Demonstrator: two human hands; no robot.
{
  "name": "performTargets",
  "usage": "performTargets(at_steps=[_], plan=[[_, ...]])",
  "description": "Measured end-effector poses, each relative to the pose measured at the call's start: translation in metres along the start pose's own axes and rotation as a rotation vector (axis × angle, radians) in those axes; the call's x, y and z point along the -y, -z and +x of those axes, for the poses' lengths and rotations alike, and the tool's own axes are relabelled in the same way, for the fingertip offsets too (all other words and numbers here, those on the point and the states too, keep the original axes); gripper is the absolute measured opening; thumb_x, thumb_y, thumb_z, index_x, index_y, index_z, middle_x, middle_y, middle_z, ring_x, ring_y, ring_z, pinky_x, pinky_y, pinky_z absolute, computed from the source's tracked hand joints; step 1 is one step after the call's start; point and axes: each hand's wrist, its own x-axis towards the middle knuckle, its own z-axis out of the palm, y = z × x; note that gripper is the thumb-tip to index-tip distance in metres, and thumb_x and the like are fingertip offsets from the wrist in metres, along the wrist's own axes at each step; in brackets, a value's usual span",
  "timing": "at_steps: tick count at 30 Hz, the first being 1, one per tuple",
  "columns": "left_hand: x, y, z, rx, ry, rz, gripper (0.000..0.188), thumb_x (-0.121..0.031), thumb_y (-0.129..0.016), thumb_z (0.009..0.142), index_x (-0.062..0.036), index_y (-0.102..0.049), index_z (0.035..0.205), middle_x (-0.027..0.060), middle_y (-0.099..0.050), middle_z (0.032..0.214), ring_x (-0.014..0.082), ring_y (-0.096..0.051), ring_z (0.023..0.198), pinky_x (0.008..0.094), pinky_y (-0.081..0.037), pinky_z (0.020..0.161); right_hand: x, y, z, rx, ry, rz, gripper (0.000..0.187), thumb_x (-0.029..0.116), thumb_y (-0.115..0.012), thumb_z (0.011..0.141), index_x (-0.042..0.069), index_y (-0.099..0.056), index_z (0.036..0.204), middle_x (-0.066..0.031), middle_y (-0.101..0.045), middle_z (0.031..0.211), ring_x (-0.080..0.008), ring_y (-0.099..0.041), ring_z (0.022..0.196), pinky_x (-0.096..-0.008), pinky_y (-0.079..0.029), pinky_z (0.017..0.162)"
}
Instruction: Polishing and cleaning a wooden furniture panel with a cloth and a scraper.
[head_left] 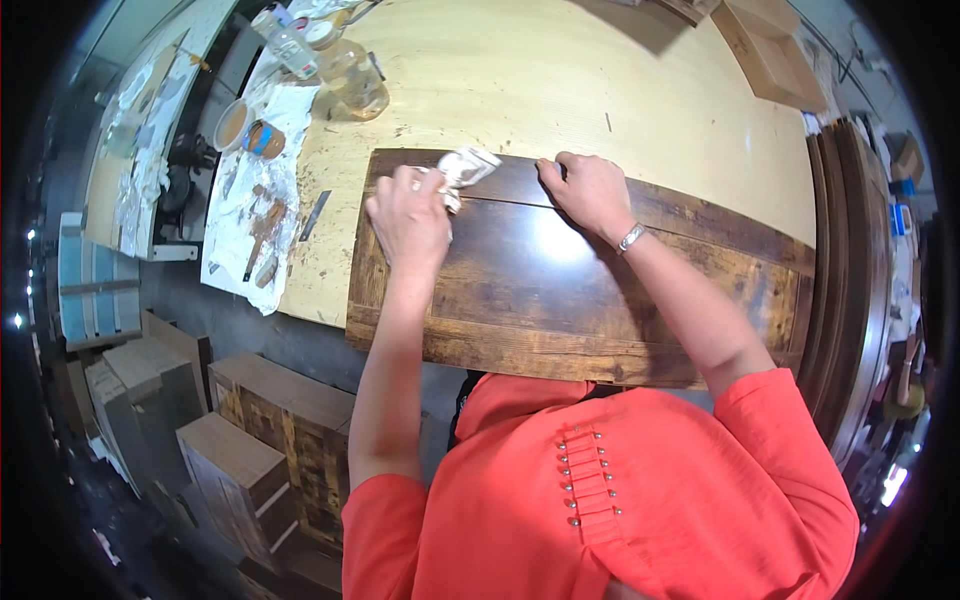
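Note:
A dark brown wooden panel (pixel 500 270) with a raised frame lies flat on the pale yellow table, reaching over its near edge. At the panel's far left corner, my left hand (pixel 412 222) is closed on a crumpled white cloth (pixel 466 172) with dark stains, pressed to the frame. Part of the cloth is hidden under the fingers. My right hand (pixel 590 195), with a silver bracelet (pixel 631 238) at the wrist, rests on the far edge of the panel. Its fingers curl over that edge, so their tips are hidden. Light glares off the panel's middle.
On the table's left, a stained white sheet (pixel 225 240) bears a brown jar with blue tape (pixel 263 140), a tub (pixel 234 124) and sticks. A large clear jar (pixel 355 85) stands behind. Panels (pixel 840 250) lean at the right; drawers (pixel 230 460) stand below left.

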Motion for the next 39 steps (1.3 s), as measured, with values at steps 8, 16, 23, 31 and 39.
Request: performTargets(at_steps=[8,16,23,31,39], plan=[[0.105,0.019,0.026,-0.015,0.585,-0.976,0.029,-0.002,-0.058,0.089,-0.0088,-0.065,0.116,0.0105,-0.066,0.111,0.0268,-0.062,0.105,0.0431,-0.051,0.087,0.000,0.001,0.003,0.049,-0.025,0.005,0.052,0.046,-0.046,0.093,0.003,-0.071,0.078,-0.0197,-0.067,0.068,-0.0354,-0.067,0.068,-0.0440,-0.053,0.070],[0.056,0.038,0.046,-0.242,0.849,-1.852,0.042,-0.035,-0.045,0.100,-0.0018,-0.053,0.125,0.0147,-0.064,0.114,0.0253,-0.065,0.100,0.0428,-0.056,0.084,0.002,0.001,0.001,0.071,-0.048,0.025,0.053,0.046,-0.045,0.093,0.003,-0.072,0.079,-0.0186,-0.067,0.067,-0.0331,-0.067,0.067,-0.0431,-0.052,0.076],[0.020,-0.001,0.018,0.121,-0.148,-0.432,0.035,-0.025,-0.075,0.081,-0.0097,-0.059,0.108,0.0089,-0.052,0.108,0.0277,-0.053,0.105,0.0424,-0.043,0.094,-0.001,0.001,0.001,0.052,-0.037,0.028,0.053,0.046,-0.045,0.093,0.003,-0.072,0.080,-0.0182,-0.067,0.066,-0.0329,-0.067,0.067,-0.0429,-0.053,0.074],[0.195,-0.025,0.058,-0.019,0.245,-0.207,0.021,-0.022,-0.058,0.094,-0.0041,-0.063,0.101,0.0137,-0.061,0.092,0.0292,-0.060,0.083,0.0418,-0.047,0.068,0.006,-0.003,0.000,0.055,0.009,0.026,0.053,0.047,-0.046,0.092,0.003,-0.071,0.078,-0.0185,-0.068,0.070,-0.0332,-0.067,0.071,-0.0437,-0.052,0.075],[0.084,0.017,0.050,0.023,0.704,-1.373,0.038,-0.030,-0.055,0.097,-0.0004,-0.056,0.121,0.0213,-0.061,0.119,0.0296,-0.061,0.105,0.0411,-0.049,0.093,-0.004,-0.001,-0.001,0.051,-0.030,0.032,0.052,0.046,-0.046,0.092,0.003,-0.071,0.076,-0.0186,-0.068,0.071,-0.0327,-0.068,0.072,-0.0429,-0.052,0.075]])
